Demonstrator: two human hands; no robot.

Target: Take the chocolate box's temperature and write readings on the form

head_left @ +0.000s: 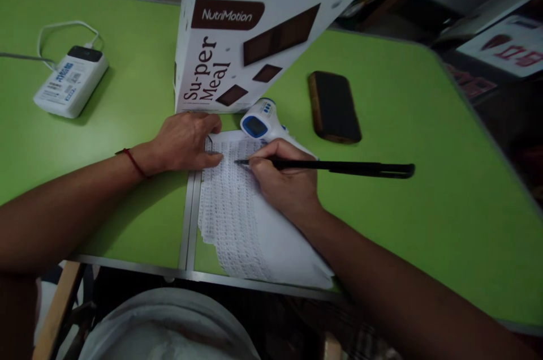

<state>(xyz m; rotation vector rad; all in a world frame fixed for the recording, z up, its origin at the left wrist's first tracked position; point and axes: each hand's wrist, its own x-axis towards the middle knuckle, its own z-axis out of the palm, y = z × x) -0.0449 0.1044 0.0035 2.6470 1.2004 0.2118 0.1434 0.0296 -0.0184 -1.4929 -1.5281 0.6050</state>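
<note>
My right hand [288,176] grips a long black pen [352,167], its tip on or just above a sheet of paper [292,252] covered on its left part with rows of dense handwriting. The right side of the sheet is blank, and its lower left edge looks ragged. My left hand [190,142] rests at the paper's upper left, thumb and fingers apart, holding nothing. Just beyond the pen hand lies a white and blue infrared thermometer [261,122], its handle partly hidden behind that hand.
A tall white box [229,60] printed "NutriMotion Su-per Meal" stands behind the paper. To its right lies a dark phone [334,106]. At the left, a white power bank [72,81] has a cable plugged in. A metal seam crosses the green table [424,224].
</note>
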